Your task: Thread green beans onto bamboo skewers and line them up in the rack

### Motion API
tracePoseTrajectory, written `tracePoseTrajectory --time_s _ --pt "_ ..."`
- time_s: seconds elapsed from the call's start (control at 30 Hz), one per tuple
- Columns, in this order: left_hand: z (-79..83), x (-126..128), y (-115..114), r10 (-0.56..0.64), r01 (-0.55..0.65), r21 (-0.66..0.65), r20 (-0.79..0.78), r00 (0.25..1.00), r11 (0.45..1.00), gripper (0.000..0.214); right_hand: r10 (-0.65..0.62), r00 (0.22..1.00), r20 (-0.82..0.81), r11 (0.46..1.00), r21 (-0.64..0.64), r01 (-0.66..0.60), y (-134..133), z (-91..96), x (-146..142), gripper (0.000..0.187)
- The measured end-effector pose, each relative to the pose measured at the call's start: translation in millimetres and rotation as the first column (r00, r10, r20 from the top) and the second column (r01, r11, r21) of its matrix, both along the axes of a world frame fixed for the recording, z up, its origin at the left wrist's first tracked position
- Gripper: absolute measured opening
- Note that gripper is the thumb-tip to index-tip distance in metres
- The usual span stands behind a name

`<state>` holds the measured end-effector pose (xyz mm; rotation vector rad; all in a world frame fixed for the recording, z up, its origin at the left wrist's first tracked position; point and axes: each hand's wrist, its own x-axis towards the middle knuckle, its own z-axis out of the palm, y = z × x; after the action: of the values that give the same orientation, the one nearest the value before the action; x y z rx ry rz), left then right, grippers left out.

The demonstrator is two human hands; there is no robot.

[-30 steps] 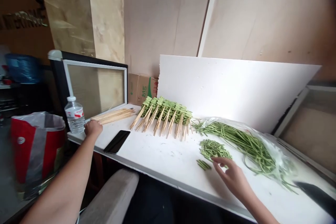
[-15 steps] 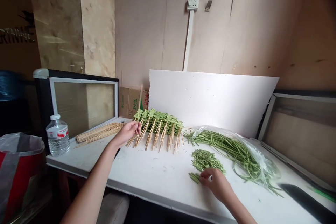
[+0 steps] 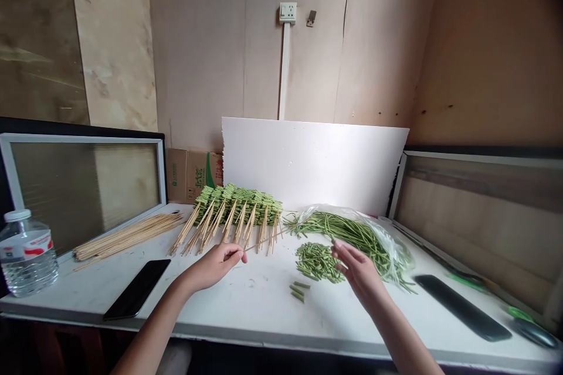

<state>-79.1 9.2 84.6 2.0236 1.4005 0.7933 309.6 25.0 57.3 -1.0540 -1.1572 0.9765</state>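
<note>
My left hand (image 3: 220, 263) is closed in a pinch on a thin bamboo skewer (image 3: 264, 241), which points to the right over the table. Between the fingertips of my right hand (image 3: 358, 269) is a short cut piece of long bean (image 3: 333, 240), held apart from the skewer tip. Beneath and left of that hand lies a heap of cut bean pieces (image 3: 317, 262), with a few loose pieces (image 3: 299, 290) nearer the front. Behind my left hand, finished bean skewers (image 3: 237, 202) are stacked with their bare sticks facing me.
Uncut long beans (image 3: 352, 231) lie in a clear plastic bag at right. A bundle of skewers (image 3: 127, 234), a phone (image 3: 138, 290) and a water bottle (image 3: 29, 255) are at left. A black object (image 3: 461, 307) and green-handled scissors (image 3: 521, 313) lie at far right.
My view has turned right. My left hand has tipped the skewer from upright to nearly level, pointing right. My right hand has lifted a bean piece from the few loose ones.
</note>
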Motion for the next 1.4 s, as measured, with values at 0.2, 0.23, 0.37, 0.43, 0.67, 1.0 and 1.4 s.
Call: tracePoseTrajectory --time_s 0.2,0.23,0.37,0.43,0.67,1.0,1.4 --pt "4.2 10 -14 -0.127 0.126 -0.027 -0.023 0.992 0.992 0.049 0.11 0.917 -0.382 0.994 0.035 -0.105 -8 8.4 -10 0.037" --pt "4.6 12 -15 -0.136 0.135 -0.032 -0.03 0.99 0.99 0.049 0.128 0.9 -0.417 0.992 0.039 -0.123 -10 10.0 -12 0.036" --pt "3.4 14 -16 -0.149 0.146 -0.049 -0.043 0.988 0.988 0.049 0.156 0.837 -0.525 0.986 0.037 -0.16 -18 14.5 -18 0.032" --pt "2.1 13 -15 -0.147 0.145 -0.053 -0.044 0.988 0.988 0.049 0.167 0.823 -0.543 0.984 0.038 -0.175 -20 15.2 -20 0.031" --pt "2.9 13 -15 -0.161 0.155 -0.076 -0.093 0.982 0.985 0.055 0.234 0.771 -0.592 0.969 0.076 -0.236 -17 11.4 -20 0.027" --pt "3.5 13 -15 -0.167 0.165 -0.031 -0.079 0.983 0.986 0.056 0.246 0.807 -0.537 0.969 0.106 -0.225 -18 10.7 -20 0.028" --pt "0.1 11 -12 -0.181 0.176 -0.059 -0.111 0.977 0.983 0.053 0.215 0.843 -0.493 0.976 0.087 -0.199 -17 8.3 -20 0.027"
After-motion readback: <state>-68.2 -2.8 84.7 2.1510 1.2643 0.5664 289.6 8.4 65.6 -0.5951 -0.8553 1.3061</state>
